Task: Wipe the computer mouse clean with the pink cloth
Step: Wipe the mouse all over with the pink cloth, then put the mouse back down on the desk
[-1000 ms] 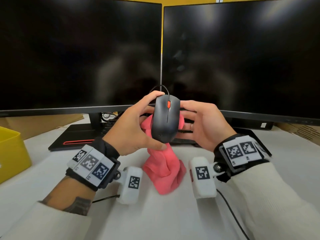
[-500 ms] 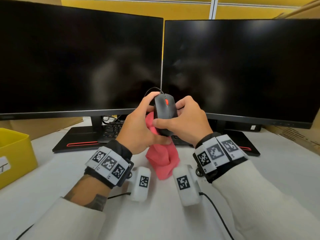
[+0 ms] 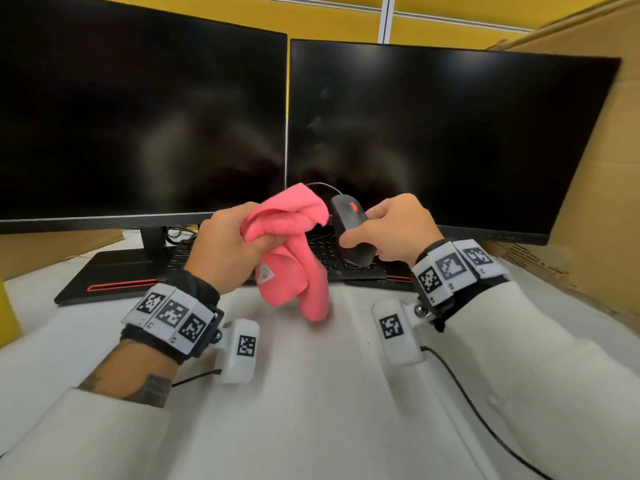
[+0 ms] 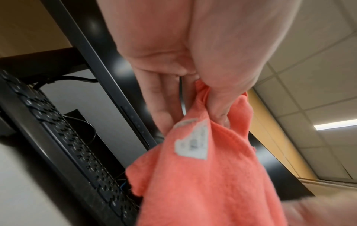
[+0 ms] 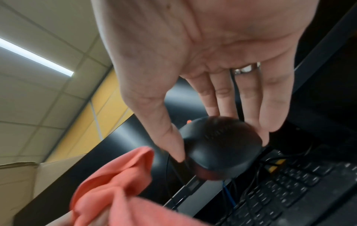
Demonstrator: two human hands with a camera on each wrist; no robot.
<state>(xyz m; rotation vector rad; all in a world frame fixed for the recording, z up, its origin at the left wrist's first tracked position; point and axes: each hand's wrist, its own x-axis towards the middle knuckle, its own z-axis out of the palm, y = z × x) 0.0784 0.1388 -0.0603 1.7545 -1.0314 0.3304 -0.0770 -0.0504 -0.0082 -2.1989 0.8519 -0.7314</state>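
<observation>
A black wired mouse [image 3: 351,230] with an orange scroll wheel is held in the air by my right hand [image 3: 391,230], thumb on its near side and fingers on the far side; the right wrist view shows the mouse [image 5: 220,146] pinched between thumb and fingers. My left hand [image 3: 228,247] grips the bunched pink cloth [image 3: 294,258], which hangs down with a white label showing. In the left wrist view the cloth [image 4: 203,175] is squeezed between thumb and fingers. Cloth and mouse sit side by side, a small gap between them.
Two dark monitors [image 3: 433,140] stand behind the hands. A black keyboard [image 3: 329,254] lies under them on the white desk [image 3: 311,410]. A cardboard box [image 3: 602,168] rises at the right, a yellow bin edge [image 3: 5,306] at the far left.
The mouse has passed from my left hand to my right hand and moved right. My left hand has pulled the pink cloth out from under it and lifted it.
</observation>
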